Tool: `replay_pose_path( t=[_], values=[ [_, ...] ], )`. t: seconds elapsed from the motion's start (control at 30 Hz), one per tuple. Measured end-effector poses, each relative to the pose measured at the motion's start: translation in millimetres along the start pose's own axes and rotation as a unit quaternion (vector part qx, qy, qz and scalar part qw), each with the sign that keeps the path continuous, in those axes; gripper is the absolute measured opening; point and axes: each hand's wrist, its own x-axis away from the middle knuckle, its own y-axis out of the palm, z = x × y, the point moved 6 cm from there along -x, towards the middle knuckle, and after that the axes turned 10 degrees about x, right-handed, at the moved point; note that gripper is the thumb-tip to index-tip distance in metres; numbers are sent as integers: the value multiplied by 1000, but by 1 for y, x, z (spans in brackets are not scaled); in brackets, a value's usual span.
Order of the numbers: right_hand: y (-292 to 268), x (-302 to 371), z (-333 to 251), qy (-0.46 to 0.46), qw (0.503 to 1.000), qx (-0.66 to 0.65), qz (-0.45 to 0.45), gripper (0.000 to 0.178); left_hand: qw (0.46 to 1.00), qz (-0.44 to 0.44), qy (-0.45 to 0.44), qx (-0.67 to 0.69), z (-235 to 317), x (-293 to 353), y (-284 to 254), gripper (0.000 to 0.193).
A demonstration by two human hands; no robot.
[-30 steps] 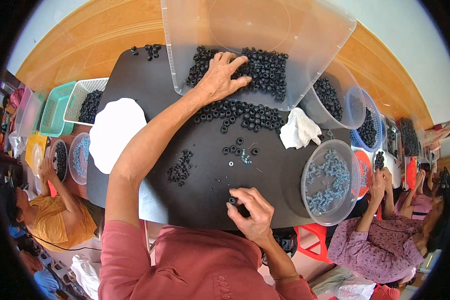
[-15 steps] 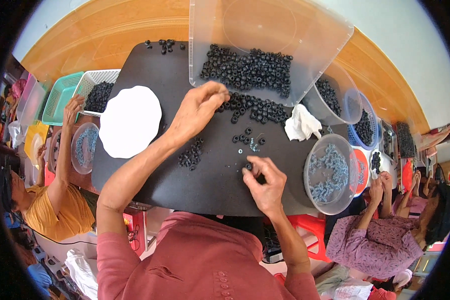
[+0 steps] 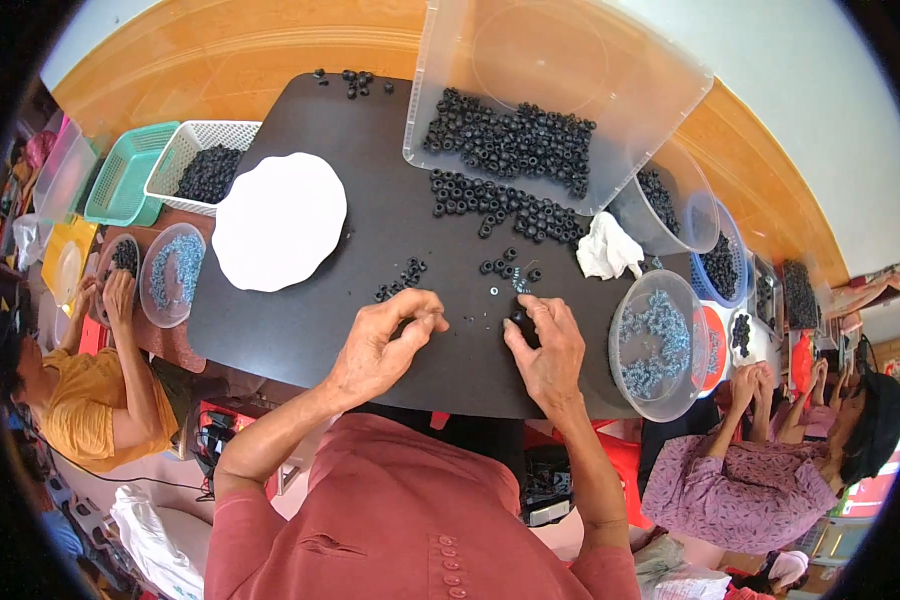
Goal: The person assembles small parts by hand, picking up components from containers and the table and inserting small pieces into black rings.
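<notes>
Over the front of the dark table, my left hand (image 3: 392, 335) is closed with thumb and fingertips together; whatever they hold, if anything, is too small to make out. To its right, my right hand (image 3: 550, 350) pinches a small round black part (image 3: 520, 317) just above the tabletop. Between and beyond my hands lie a tiny pale ring (image 3: 494, 291), several loose black parts (image 3: 498, 266) and a few small blue springs (image 3: 520, 283). A small heap of black pieces (image 3: 408, 277) lies just past my left hand. Farther off, many black hollow parts (image 3: 510, 208) spill from a clear tipped bin (image 3: 560, 60).
A white scalloped plate (image 3: 280, 222) lies at left. On the right are a clear bowl (image 3: 625, 375) of blue springs, a crumpled white cloth (image 3: 606, 246), a clear tub (image 3: 705, 190) and a blue basket (image 3: 738, 290) of black parts. Co-workers sit on both sides.
My left hand has come back from the black parts at the bin toward me, near my right hand. My right hand stays close to its place, still pinching the black part.
</notes>
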Motion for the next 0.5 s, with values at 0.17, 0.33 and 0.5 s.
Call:
replay_pose_path(
  t=[0.17,0.33,0.5],
  values=[
    [-15,-41,-10,13,998,-63,26,33,999,-10,41,2,2,4,0,13],
    [-5,-132,-22,-150,984,-5,93,36,997,-22,17,74,-9,8,6,14],
    [47,-194,10,-114,987,109,17,47,995,27,51,85,-12,11,-5,13]
  ],
)
